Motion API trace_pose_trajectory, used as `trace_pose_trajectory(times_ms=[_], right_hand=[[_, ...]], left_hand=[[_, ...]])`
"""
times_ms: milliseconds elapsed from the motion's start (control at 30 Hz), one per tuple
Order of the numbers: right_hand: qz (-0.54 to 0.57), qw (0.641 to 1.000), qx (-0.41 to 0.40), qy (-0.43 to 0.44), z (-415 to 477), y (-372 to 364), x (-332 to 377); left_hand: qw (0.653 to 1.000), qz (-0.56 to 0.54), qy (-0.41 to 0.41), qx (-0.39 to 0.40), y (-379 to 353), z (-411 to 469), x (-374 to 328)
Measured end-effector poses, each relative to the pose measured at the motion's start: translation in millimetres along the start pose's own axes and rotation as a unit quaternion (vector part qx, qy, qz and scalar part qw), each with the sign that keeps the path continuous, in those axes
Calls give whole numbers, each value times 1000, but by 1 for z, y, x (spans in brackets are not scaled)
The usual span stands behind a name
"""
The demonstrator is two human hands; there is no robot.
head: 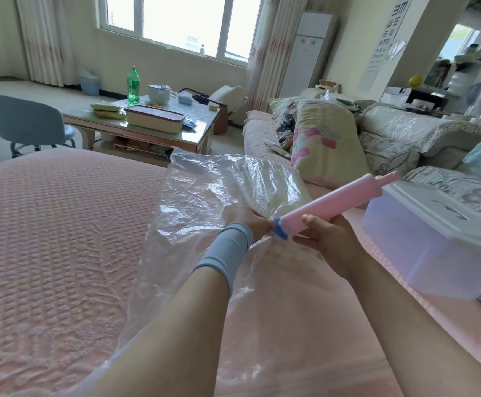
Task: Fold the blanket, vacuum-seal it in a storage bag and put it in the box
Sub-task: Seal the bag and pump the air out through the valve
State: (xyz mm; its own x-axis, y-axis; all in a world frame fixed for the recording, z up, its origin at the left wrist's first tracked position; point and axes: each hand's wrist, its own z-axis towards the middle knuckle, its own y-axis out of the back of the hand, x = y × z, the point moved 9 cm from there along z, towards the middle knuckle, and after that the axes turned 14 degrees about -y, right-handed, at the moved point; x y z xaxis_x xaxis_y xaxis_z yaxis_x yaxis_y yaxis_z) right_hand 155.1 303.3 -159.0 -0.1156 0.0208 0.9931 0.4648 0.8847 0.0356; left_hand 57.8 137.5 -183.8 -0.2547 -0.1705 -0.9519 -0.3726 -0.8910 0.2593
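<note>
Your right hand [328,239] gripped the lower barrel of a pink pump [333,200], thumb on top and fingers curled beneath. The pump's long axis ran from its blue tip [280,229], low beside your left hand [257,224], up and away to the right, its far end reaching over the box [422,233].

Your left hand, in a pale blue wrist sleeve [227,250], met that tip and appeared to pinch the clear storage bag [204,196] there, though its fingers were mostly hidden. That made it the nearer hand to the bag.

The bag lay crumpled along the middle of the pink bed cover [61,224], running from the near edge towards the far edge. The translucent box, its white lid [440,207] askew, stood at the right edge.

No valve could be made out under the tip. Something pale showed through the bag's far end, but you could not tell if it was the blanket.
</note>
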Motion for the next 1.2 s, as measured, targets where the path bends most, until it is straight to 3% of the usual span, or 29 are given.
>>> trace_pose_trajectory(times_ms=[200, 400, 567, 900, 1200], right_hand=[[19, 998, -52, -6, 1, 5, -2], [53, 998, 42, -5, -3, -1, -2], [99, 993, 63, -32, -4, -1, -8], [28, 995, -90, -39, -5, 6, -9], [47, 999, 4, 10, -11, 3, 6]], left_hand=[[1000, -19, -2, -23, 1, -1, 0], [998, -32, 36, -29, 4, -5, 7], [998, -39, 12, -38, 3, -5, 2], [997, -18, -24, -64, 3, -11, -5], [992, -95, 25, -83, 3, -14, 7]])
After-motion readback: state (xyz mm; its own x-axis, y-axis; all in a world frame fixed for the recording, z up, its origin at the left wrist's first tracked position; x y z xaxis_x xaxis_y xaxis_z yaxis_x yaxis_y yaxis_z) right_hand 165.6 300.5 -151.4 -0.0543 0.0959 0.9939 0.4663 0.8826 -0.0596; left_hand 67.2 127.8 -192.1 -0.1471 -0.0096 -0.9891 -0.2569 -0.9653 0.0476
